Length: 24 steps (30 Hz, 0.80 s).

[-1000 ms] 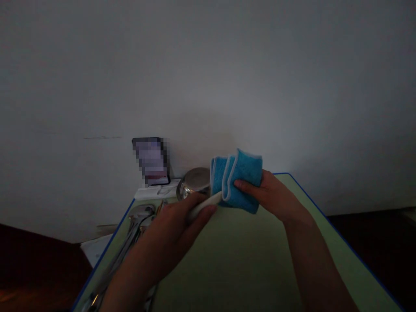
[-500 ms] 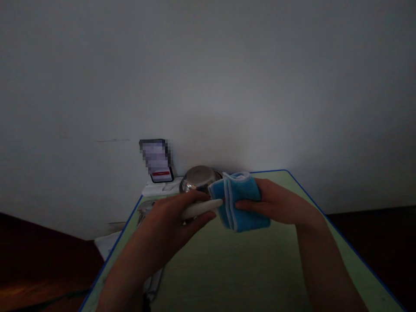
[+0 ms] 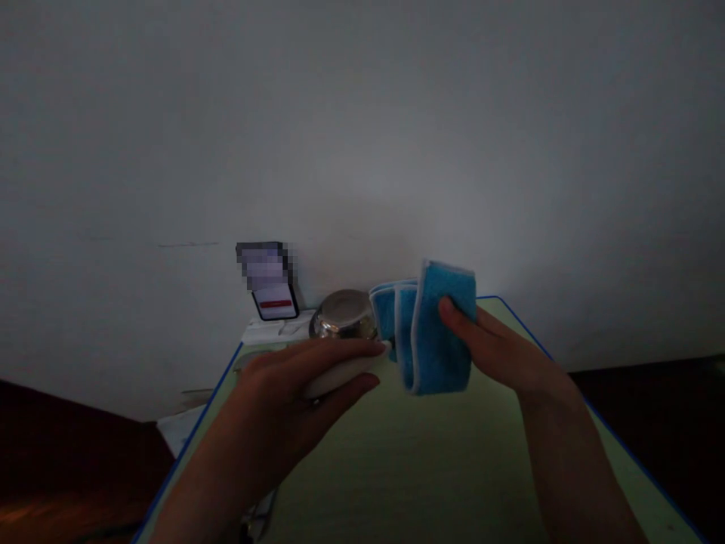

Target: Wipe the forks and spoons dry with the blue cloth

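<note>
My left hand (image 3: 294,393) is closed round the white handle (image 3: 340,375) of a utensil held above the green table. The utensil's far end is hidden inside a folded blue cloth (image 3: 433,329) with pale edging. My right hand (image 3: 492,347) grips that cloth, thumb on its near face, fingers behind it. Both hands meet over the middle of the table.
A green table (image 3: 430,468) with a blue rim runs to a pale wall. A steel bowl (image 3: 343,315) stands at the far edge behind the hands. A phone (image 3: 272,283) leans against the wall on a white stand. Metal cutlery (image 3: 257,514) shows dimly at the lower left.
The cloth went down and flat half a second ago, then turned back upright and higher. My left hand has kept its hold on the white handle.
</note>
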Motion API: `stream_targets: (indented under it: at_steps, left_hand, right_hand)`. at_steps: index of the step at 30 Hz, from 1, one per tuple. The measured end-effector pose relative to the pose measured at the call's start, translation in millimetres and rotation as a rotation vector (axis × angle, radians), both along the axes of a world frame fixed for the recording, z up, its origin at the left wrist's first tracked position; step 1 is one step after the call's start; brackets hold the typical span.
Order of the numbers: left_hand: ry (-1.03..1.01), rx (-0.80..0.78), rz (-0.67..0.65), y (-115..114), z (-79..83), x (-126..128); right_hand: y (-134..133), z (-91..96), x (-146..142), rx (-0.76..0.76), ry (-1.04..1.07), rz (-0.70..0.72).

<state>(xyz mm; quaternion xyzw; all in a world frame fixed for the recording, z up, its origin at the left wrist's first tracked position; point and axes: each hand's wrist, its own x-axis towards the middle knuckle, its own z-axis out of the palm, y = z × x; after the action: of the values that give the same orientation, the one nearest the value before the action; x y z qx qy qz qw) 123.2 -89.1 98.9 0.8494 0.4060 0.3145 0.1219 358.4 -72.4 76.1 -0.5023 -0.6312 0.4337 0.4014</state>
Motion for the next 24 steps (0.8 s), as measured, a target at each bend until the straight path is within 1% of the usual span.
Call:
stream_targets:
  at_steps: [5,9,11,17,21,24]
  left_hand:
    - [0.147,-0.027,0.029,6.4,-6.5,-6.5]
    - [0.226,-0.076,0.033,12.7,-8.6,-15.4]
    - [0.220,-0.096,0.030,14.5,-8.0,-17.0]
    - [0.238,-0.142,-0.001,11.7,-5.5,-17.1]
    - [0.244,-0.232,-0.064,7.4,-4.4,-20.3]
    - [0.266,-0.273,-0.111,7.6,-4.9,-21.2]
  right_hand:
    - [-1.2,4.9,0.7,0.009,-0.115,-0.150]
    - [-1.6,9.5,8.1,0.058,-0.056,-0.188]
    - [-1.6,9.8,12.1,0.030,-0.011,-0.156]
    - [-1.7,9.0,15.3,-0.203,0.043,0.075]
    - [-0.9,8.2,14.7,-0.210,-0.037,0.135]
    - [-0.7,7.9,8.9,-0.191,-0.097,0.220]
